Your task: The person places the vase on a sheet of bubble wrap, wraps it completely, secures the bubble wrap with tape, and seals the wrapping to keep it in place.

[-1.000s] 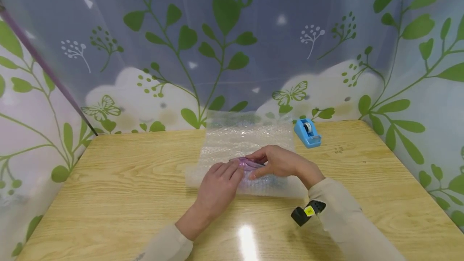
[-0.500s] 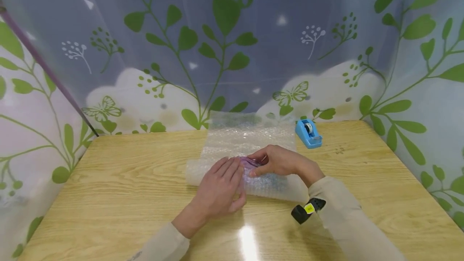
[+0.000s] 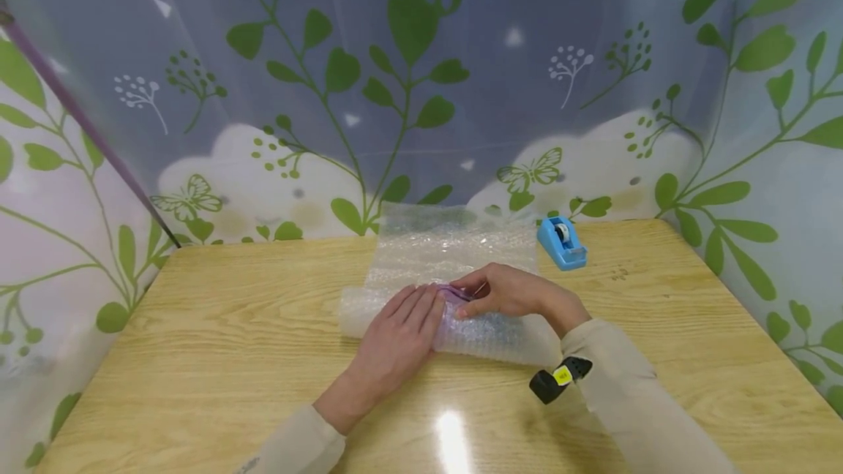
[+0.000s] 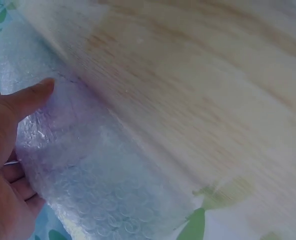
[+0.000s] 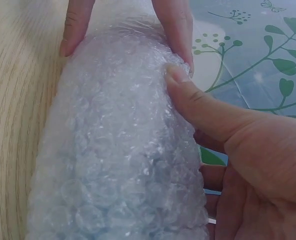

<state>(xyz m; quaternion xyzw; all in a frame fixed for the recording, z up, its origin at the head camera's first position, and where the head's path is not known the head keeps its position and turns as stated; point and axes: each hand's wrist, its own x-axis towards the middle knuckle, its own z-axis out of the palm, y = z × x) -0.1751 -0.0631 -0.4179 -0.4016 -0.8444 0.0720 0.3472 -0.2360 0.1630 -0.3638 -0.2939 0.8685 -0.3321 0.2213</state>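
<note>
A sheet of clear bubble wrap [image 3: 454, 243] lies at the middle of the table, its near part rolled into a bundle [image 3: 490, 335]. Purple and bluish colour shows through the layers; what lies inside is mostly hidden. My left hand [image 3: 398, 331] grips the roll's left part, fingers laid over the top. In the left wrist view, that hand's thumb [image 4: 35, 97] presses on the wrap while the other fingers curl along its edge. My right hand [image 3: 510, 292] holds the roll further right, its thumb [image 5: 188, 92] on the near face and fingers behind.
Behind the right hand stands a blue tape dispenser [image 3: 562, 243] with a roll of tape. A black wrist camera [image 3: 553, 382] hangs at the right cuff. The wooden table [image 3: 250, 313] ends against a leaf-patterned curtain [image 3: 296, 93] at the back.
The left thumb, sticking out toward me half a second ago, is now tucked against the roll. Less purple shows at the top as the wrap covers it. The right hand barely moves.
</note>
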